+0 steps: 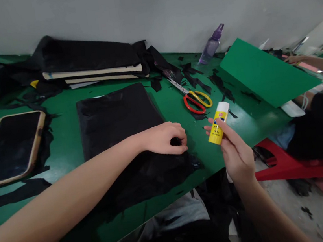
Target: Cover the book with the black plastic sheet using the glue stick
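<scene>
My right hand (237, 154) holds a yellow glue stick (216, 129) with a white cap on, upright and slightly tilted, above the table's front edge. A flat piece covered in black sheet material (118, 110) lies in front of me. Across its right edge rests my left hand (166, 138), fingers curled and thumb against the fingertips; whatever is pinched there, if anything, is hidden. Beyond my hands lie scissors (192, 98) with one red and one yellow handle, blades pointing away.
A phone (11, 146) lies at left on the green table (60, 96). Black-covered pieces (90, 55) are stacked by the wall, near a purple bottle (210, 47) and black scraps (194, 79). At right are a green board (268, 71), another person's arm (317, 64) and a red stool (283, 164).
</scene>
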### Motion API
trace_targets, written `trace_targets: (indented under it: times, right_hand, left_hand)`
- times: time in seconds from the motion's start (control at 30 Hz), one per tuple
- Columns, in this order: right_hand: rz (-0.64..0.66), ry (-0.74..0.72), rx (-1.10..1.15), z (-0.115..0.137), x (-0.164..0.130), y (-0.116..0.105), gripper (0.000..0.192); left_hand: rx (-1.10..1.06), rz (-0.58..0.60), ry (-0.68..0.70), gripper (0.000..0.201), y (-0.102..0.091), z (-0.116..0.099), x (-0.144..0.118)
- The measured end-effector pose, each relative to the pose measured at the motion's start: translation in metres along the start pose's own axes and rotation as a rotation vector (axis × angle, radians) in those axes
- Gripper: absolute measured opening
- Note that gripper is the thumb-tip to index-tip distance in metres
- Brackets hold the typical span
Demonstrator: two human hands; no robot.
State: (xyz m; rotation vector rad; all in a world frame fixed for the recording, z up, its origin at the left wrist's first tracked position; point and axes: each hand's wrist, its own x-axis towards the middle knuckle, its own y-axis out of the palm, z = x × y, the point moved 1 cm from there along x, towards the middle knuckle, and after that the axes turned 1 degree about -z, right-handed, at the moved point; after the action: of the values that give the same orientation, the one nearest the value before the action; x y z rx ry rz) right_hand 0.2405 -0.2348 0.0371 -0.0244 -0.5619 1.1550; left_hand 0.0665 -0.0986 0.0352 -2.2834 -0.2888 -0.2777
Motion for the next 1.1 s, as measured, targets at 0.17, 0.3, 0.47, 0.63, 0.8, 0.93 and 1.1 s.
trace_targets:
  times: [0.17,0.3,0.47,0.63,0.8,0.93,1.1]
  right_hand:
    - [0.055,0.123,0.115,0.007,-0.014,0.003,0.023]
    - [-0.012,0.217,0.141,0.010,-0.016,0.004,0.045]
    - [0.049,0.261,-0.074,0.020,-0.017,-0.001,0.038]
    - [0.191,0.264,-0.383,0.022,-0.022,-0.003,0.021]
    - [0.197,0.194,-0.417,0.016,-0.028,0.001,0.023]
    - [0.222,0.227,-0.483,0.015,-0.031,0.005,0.023]
    - [0.250,0.339,-0.445,0.018,-0.027,0.009,0.018]
  left_hand:
    - [-0.032,0.008,-0.004,0.008,0.000,0.000,0.000]
    - [-0.082,0.013,-0.007,0.007,0.000,0.001,-0.001]
    - [-0.182,0.017,-0.016,0.009,-0.002,0.005,-0.001]
    - [-0.211,0.021,-0.032,0.009,-0.004,0.005,-0.002]
    - [-0.215,0.015,-0.035,0.008,-0.005,0.003,-0.002]
    - [-0.243,0.014,-0.044,0.008,-0.005,0.002,-0.003]
    - [-0.280,0.015,-0.065,0.008,-0.006,0.002,-0.002]
